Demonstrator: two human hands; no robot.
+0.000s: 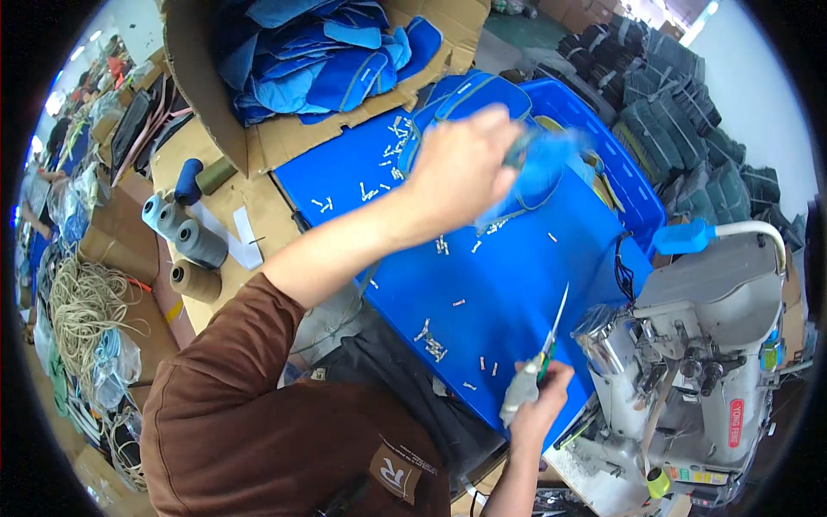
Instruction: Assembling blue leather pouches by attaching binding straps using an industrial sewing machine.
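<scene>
Carton [205,95] and sewing machine [732,379] flank left hand [465,164] gripping blue piece [551,168], right hand [547,401] scissors [549,346].

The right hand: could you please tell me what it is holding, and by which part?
Pointed silver-bladed scissors, held in the right hand by their grey-wrapped handle, tip pointing away.

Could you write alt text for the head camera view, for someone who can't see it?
A person's left hand holds a blurred blue piece above a blue tabletop, while the right hand grips a pointed, scissor-like tool. A sewing machine stands at right; a cardboard box of blue pieces sits upper left.
</scene>
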